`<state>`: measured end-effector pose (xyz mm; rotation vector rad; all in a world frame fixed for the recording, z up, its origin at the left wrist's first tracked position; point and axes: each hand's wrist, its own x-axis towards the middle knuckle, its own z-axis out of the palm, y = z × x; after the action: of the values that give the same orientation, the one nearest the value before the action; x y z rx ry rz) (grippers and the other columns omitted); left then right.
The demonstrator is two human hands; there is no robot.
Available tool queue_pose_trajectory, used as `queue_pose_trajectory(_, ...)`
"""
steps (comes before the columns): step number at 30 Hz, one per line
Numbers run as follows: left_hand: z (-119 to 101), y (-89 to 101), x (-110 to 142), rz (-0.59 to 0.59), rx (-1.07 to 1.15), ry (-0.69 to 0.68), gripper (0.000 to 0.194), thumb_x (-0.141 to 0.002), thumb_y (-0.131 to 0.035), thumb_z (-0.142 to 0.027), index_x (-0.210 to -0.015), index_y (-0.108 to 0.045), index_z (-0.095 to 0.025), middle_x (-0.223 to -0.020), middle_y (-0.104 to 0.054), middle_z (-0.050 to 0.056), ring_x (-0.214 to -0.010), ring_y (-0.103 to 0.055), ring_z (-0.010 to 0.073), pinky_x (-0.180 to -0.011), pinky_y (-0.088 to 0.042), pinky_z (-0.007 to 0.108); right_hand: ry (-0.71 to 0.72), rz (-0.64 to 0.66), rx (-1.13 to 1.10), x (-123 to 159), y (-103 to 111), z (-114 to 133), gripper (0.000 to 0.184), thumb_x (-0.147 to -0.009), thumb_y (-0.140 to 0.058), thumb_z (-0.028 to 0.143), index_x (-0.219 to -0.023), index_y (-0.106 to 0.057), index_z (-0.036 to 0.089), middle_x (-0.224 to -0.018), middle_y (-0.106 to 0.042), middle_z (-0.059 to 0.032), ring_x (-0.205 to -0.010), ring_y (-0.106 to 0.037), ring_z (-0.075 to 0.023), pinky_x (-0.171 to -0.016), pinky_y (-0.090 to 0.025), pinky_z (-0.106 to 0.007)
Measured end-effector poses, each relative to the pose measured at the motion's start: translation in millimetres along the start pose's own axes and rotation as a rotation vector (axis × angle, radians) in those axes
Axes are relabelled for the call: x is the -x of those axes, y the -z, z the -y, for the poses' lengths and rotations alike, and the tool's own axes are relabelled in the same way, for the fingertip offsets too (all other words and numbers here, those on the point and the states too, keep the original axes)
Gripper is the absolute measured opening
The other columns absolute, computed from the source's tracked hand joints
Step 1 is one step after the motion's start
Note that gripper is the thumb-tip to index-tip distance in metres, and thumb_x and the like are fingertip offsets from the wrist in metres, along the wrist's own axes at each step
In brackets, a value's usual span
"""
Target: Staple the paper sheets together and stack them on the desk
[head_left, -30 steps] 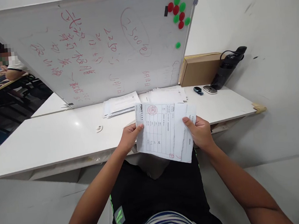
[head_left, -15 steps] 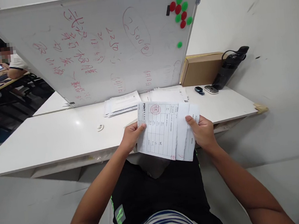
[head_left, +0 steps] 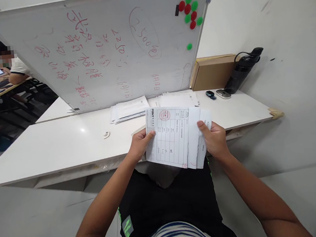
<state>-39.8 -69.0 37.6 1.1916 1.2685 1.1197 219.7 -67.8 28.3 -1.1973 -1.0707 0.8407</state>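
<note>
I hold a small stack of printed forms (head_left: 172, 135) over the front edge of a white table (head_left: 51, 147). The top sheet carries a ruled grid and a red round stamp. My left hand (head_left: 138, 145) grips the stack's left edge, thumb on top. My right hand (head_left: 214, 140) grips the right edge, thumb pressing down a sheet that is folded or slid over the others. Two more piles of papers (head_left: 129, 109) lie on the table just beyond, at the foot of the whiteboard.
A whiteboard (head_left: 106, 49) with red writing and coloured magnets leans on the table's back. A cardboard box (head_left: 212, 72), a black bottle (head_left: 241, 71) and two small devices (head_left: 217, 95) stand at the right. A small white ring (head_left: 106, 134) lies mid-table. Another person sits far left (head_left: 4, 66).
The right-hand sheet has slid leftward over the stack, narrowing the spread. Both hands keep their grip and stay nearly in place.
</note>
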Motion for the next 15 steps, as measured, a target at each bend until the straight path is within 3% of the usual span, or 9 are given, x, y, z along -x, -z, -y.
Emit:
queue_pose_trajectory(3,1,-3.5,2,0.032,-0.013,0.018,0.037,-0.072,-0.069,-0.051,-0.086,-0.067,-0.016,-0.091,-0.07,0.007,-0.085,-0.063,0.023,-0.072,-0.051,0.035,-0.03,0.024,-0.02,-1,-1,-1,0.039,-0.074,-0.066,0.056,-0.085,-0.069,0.018,-0.084,-0.072,-0.0058,-0.076,-0.066,-0.023,-0.064,-0.053,-0.036)
queue_pose_trajectory(7,20,-14.7,6,0.012,-0.002,0.06,0.038,-0.073,-0.069,-0.051,-0.087,-0.063,-0.017,-0.094,-0.069,0.008,-0.085,-0.064,0.0231,-0.073,-0.051,0.035,-0.062,0.107,0.039,2,-4,-2,0.039,-0.076,-0.064,0.057,-0.084,-0.068,0.018,-0.081,-0.071,-0.0053,-0.075,-0.065,-0.0221,-0.063,-0.051,-0.034)
queue_pose_trajectory(11,43,-29.5,11,0.032,0.178,0.062,0.041,-0.079,-0.065,-0.049,-0.105,-0.056,-0.018,-0.112,-0.066,0.011,-0.1,-0.063,0.0242,-0.085,-0.05,0.039,-0.083,0.2,0.101,8,-11,-1,0.042,-0.08,-0.057,0.059,-0.081,-0.067,0.018,-0.074,-0.069,-0.0035,-0.07,-0.062,-0.0195,-0.06,-0.047,-0.03)
queue_pose_trajectory(15,50,-36.7,17,0.111,0.298,0.135,0.044,-0.083,-0.061,-0.048,-0.115,-0.051,-0.02,-0.125,-0.06,0.014,-0.109,-0.061,0.0247,-0.094,-0.048,0.042,-0.089,0.255,0.122,12,-16,1,0.044,-0.083,-0.052,0.06,-0.081,-0.066,0.019,-0.071,-0.067,-0.0024,-0.067,-0.06,-0.0187,-0.061,-0.046,-0.03)
